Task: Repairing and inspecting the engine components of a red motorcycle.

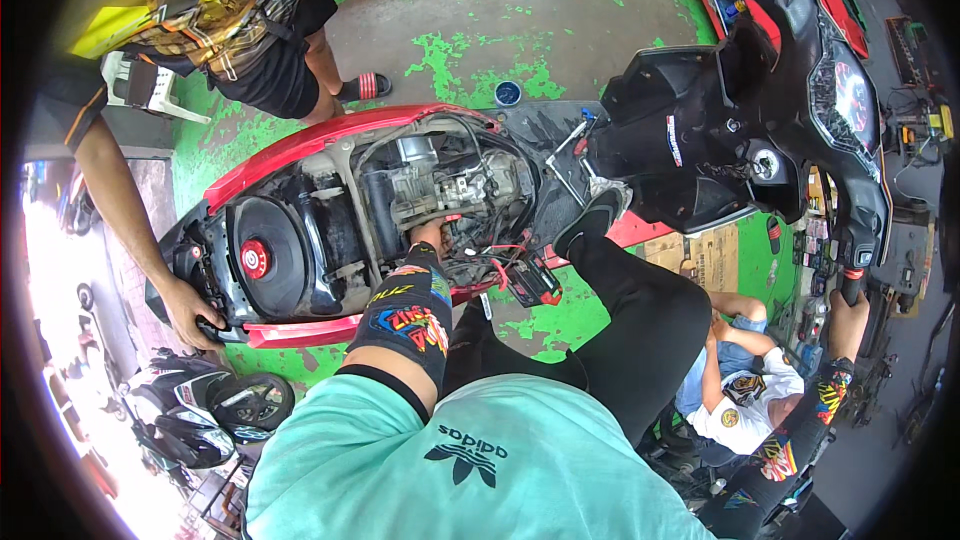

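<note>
A red and black scooter [290, 152] lies across the view with its seat off and its engine [445, 188] exposed. My left hand [430, 233] reaches into the open bay beside the engine, near a small red part; its fingers are mostly hidden there. Far to the right, my right hand [848, 325] is closed round the black handlebar grip [852, 287]. Wires and a black and red battery [533, 283] sit outside the bay, close to my left hand. A red fuel cap [256, 258] tops the round black tank cover. My foot [590, 223] rests on the scooter's floorboard.
At the left, a co-worker's hand [192, 312] touches the scooter's tail. Another person [240, 30] stands beyond the red side panel. Someone in a white shirt [745, 405] sits at lower right. A blue bowl [508, 94] stands past the floorboard; another motorcycle [190, 410] is at lower left.
</note>
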Demonstrator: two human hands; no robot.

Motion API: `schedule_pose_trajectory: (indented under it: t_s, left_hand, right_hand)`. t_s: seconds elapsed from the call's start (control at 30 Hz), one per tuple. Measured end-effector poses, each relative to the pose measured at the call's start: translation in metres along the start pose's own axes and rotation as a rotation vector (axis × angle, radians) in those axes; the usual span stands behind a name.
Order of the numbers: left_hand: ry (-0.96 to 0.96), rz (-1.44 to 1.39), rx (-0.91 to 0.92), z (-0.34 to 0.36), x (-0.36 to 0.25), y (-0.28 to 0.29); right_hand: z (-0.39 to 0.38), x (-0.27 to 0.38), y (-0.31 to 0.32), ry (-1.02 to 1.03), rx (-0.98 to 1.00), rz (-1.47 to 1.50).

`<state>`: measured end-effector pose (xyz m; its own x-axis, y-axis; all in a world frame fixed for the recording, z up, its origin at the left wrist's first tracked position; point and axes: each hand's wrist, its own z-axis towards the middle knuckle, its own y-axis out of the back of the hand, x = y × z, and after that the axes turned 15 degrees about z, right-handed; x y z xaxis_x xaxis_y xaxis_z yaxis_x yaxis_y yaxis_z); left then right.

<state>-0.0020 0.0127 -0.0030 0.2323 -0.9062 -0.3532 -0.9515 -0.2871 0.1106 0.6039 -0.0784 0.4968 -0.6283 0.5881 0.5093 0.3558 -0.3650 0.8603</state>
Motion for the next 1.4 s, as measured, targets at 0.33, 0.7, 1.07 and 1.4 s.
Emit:
schedule_pose_trajectory:
  t_s: [0.33,0.7,1.07,1.4]
  left_hand:
    - [-0.017,-0.078,0.061,0.013,0.007,0.001]
    - [-0.04,-0.057,0.015,0.01,0.008,0.005]
    - [-0.044,-0.069,0.09,0.021,0.015,0.008]
    - [-0.055,-0.041,0.093,0.015,0.014,0.006]
  right_hand:
    - [-0.001,0.0,-0.002,0.056,-0.025,0.014]
    - [-0.002,0.003,-0.007,0.093,-0.117,-0.148]
    - [-0.001,0.005,-0.003,0.036,-0.07,-0.124]
    - [-0.003,0.006,-0.004,0.019,-0.072,-0.12]
